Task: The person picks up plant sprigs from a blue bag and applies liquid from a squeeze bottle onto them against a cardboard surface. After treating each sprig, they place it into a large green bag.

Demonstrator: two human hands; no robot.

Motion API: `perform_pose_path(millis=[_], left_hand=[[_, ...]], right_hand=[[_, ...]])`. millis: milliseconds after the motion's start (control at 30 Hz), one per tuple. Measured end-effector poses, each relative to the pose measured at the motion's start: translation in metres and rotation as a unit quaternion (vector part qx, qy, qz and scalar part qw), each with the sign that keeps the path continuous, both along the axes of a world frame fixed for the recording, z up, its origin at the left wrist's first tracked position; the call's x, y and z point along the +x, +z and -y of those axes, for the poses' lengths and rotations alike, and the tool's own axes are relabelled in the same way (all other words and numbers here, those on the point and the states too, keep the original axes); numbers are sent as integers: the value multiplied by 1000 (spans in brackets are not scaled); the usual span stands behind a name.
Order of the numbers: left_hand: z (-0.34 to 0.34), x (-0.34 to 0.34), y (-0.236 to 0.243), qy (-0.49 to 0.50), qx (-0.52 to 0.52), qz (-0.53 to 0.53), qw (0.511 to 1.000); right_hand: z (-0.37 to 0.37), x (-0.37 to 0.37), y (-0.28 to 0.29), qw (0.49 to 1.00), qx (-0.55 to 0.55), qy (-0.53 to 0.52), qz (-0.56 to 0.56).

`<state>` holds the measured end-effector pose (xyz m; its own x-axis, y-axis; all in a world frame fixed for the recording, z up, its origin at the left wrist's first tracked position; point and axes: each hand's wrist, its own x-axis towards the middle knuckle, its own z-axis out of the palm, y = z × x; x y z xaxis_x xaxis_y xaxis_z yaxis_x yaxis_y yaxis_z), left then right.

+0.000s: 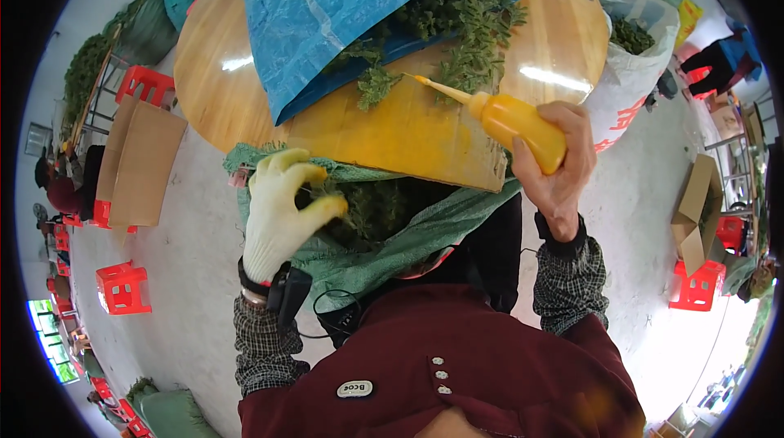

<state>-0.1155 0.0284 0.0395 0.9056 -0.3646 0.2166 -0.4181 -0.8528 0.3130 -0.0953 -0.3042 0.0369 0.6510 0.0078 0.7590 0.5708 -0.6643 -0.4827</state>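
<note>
My bare right hand (565,156) is wrapped round a yellow squeeze bottle (523,129), tilted so that its long thin nozzle points to the upper left. The nozzle's tip is close to a green artificial sprig (377,87) hanging at the mouth of a blue plastic bag (318,17). On my left hand (282,205) is a white glove with yellow-stained fingertips. Its thumb and curled fingers are apart above the open green woven sack (367,262), which has dark greenery (371,207) inside. A yellow-stained cardboard sheet (392,131) lies between bag and sack.
A round wooden table (216,54) carries the blue bag and the cardboard. To its right stands a white sack (645,70) of greenery. Red stools (124,288) and cardboard boxes (145,164) are on both sides. People sit and stand farther off at the edges.
</note>
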Motion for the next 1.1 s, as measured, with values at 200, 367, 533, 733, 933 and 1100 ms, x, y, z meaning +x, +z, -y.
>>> perform_pose_path(millis=[200,367,533,733,933,1100], left_hand=[[43,59,-23,93,-101,91,986],[46,82,-38,75,-134,80,985],[29,71,-24,48,-235,-11,971],[6,67,-5,-46,-167,-188,967],[10,76,-7,-56,-34,-112,992],[15,72,-16,-27,-23,-67,997]], right_hand=[[-15,21,-5,998,-6,12,-57],[-14,3,2,997,10,20,-80],[4,-15,12,997,7,37,-60],[9,-31,21,993,58,104,-10],[-2,-38,13,991,-8,130,-17],[-10,-33,0,991,-27,122,-49]])
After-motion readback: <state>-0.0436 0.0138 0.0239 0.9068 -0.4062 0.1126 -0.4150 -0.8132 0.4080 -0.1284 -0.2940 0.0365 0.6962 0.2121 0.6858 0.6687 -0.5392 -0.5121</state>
